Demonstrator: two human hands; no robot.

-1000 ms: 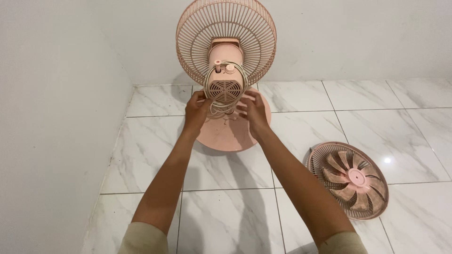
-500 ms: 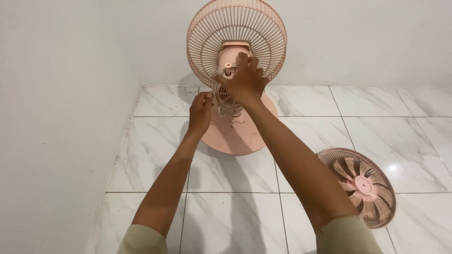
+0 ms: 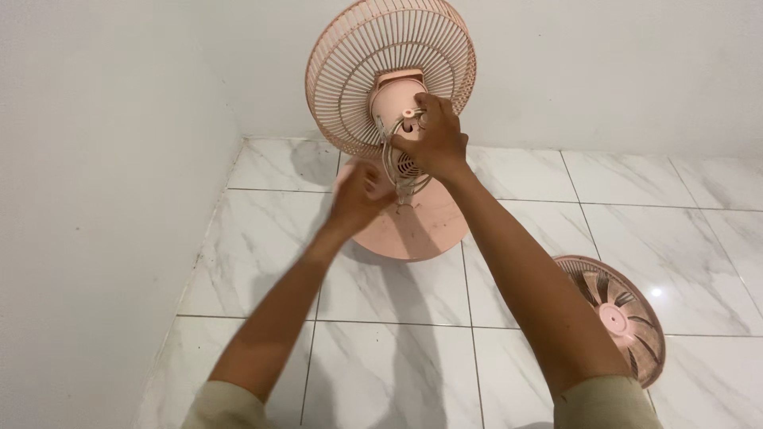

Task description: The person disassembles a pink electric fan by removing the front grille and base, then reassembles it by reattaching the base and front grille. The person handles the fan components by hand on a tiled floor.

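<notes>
Fingers [image 3: 425,107] of my right hand [image 3: 435,143]: curled narrow over the top of the pink motor housing [image 3: 393,99], tips at the small knob [image 3: 408,114] on its back, apparently pinching or pressing it; the exact grip is hidden under my knuckles.

Fingers of my left hand [image 3: 359,195]: blurred, half curled, just below and left of the right hand, beside the fan neck [image 3: 407,187]; I cannot tell whether they grip anything.

Pink table fan: stands upright on the floor directly under both hands, back toward me, so the knob and rear vents face my reach. Rear grille [image 3: 389,71] rises beyond my right fingers, near the white wall [image 3: 604,71]. Round base [image 3: 413,230] sits below my left wrist.

Front grille with blade [image 3: 616,314]: lies flat on the marble floor tiles [image 3: 397,349], well to the right of my right forearm, apart from the fan and out of the way.

Edges and room: side wall close on the left, corner behind the fan; open tile toward me and to the right.
</notes>
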